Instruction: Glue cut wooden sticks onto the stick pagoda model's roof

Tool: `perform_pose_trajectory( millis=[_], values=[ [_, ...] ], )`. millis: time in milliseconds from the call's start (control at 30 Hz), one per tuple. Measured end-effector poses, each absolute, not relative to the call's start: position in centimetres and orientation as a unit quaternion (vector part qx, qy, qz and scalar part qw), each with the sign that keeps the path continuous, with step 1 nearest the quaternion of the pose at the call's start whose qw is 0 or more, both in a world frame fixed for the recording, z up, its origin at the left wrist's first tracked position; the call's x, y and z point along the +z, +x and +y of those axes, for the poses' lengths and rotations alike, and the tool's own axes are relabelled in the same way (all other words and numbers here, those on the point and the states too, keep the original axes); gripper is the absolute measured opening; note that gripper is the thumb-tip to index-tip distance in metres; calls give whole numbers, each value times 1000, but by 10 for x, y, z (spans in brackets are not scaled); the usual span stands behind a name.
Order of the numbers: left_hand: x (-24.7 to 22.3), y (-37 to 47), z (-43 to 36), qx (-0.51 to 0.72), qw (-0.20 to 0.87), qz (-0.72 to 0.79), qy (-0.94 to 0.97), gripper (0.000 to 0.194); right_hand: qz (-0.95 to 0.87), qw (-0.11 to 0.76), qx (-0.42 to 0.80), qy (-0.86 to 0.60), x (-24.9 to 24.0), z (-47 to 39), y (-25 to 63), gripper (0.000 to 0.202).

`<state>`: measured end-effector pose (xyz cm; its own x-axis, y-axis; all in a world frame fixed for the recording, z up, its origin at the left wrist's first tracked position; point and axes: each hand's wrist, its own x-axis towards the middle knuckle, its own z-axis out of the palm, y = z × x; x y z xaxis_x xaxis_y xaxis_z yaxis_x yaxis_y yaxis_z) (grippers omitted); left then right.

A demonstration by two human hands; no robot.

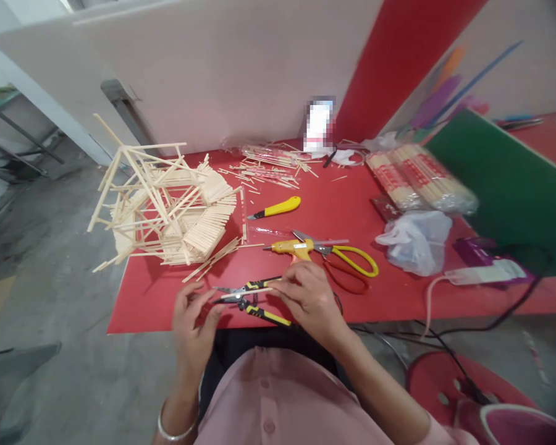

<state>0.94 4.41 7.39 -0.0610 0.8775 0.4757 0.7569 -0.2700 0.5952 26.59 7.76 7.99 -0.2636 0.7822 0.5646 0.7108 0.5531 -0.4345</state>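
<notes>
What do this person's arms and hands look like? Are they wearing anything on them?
The left hand and right hand wear no gloves. A shiny, round, silver-coloured bangle circles the left wrist. A pale pink cloth sleeve shows on the right arm; the left sleeve isn't visible.

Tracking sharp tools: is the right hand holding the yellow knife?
No, the yellow knife lies on the red table, while the right hand pinches a thin stick.

Your left forearm points nearly straight ahead; your left hand has its fingers bent, thumb and forefinger turned inward. Your right forearm slants in from the side; your right hand, back uppermost, pinches thumb and fingertips together.
</notes>
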Motion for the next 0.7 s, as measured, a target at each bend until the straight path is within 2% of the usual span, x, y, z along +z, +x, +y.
perform_pose_trajectory(
  millis=[67, 133, 233, 400, 467, 600, 700],
  values=[
    [76, 19, 45, 395, 89, 574, 712, 27, -824, 351, 46, -443, 86, 79, 249, 14],
    [75, 26, 46, 357, 91, 535, 760, 22, -849, 326, 43, -413, 90, 82, 236, 14],
    [70, 31, 45, 353, 156, 507, 771, 22, -854, 352, 41, -381, 92, 85, 226, 11],
    [70, 37, 38, 466, 426, 586, 508, 22, -755, 437, 46, -486, 87, 89, 234, 35],
    [74, 39, 37, 506, 502, 571, 407, 24, -742, 445, 69, -497, 85, 90, 238, 34],
    [86, 43, 45, 552, 558, 517, 342, 25, -770, 443, 156, -433, 91, 82, 230, 12],
    [93, 49, 55, 585, 574, 500, 280, 27, -752, 435, 281, -407, 99, 71, 216, 12]
  ],
)
